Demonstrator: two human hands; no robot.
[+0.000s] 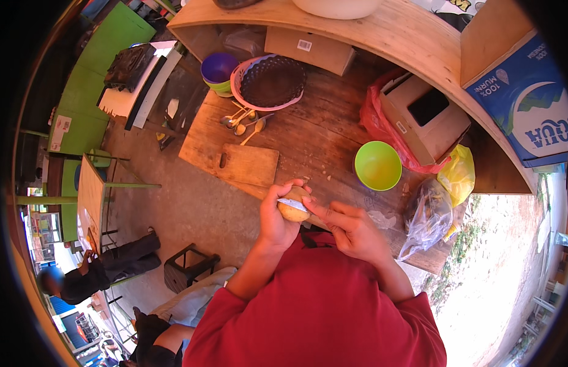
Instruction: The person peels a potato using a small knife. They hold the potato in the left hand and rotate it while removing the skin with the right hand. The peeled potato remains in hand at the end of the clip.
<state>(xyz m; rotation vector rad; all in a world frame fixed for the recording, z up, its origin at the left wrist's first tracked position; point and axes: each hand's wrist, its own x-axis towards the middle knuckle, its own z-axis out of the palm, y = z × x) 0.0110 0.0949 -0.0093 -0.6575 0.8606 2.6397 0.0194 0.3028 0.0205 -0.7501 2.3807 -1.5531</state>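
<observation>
My left hand (278,213) is closed around a potato-like, light brown tuber (294,212), held over the table's near edge. A knife blade (293,204) lies across the tuber. The knife is in my right hand (353,225), with fingers against the blade and the tuber; its handle is hidden by the hand. Just beyond my left hand lies a wooden cutting board (252,166). Several spoons (247,125) are piled behind the board. To the right of my hands stands a green bowl (378,166).
A pink basket (236,85) and stacked bowls (219,69) stand at the back left of the wooden table (325,137). On the right are a cardboard box (431,124), a yellow bag (458,176) and a clear plastic bag (428,215). A black stool (190,268) and people are at left.
</observation>
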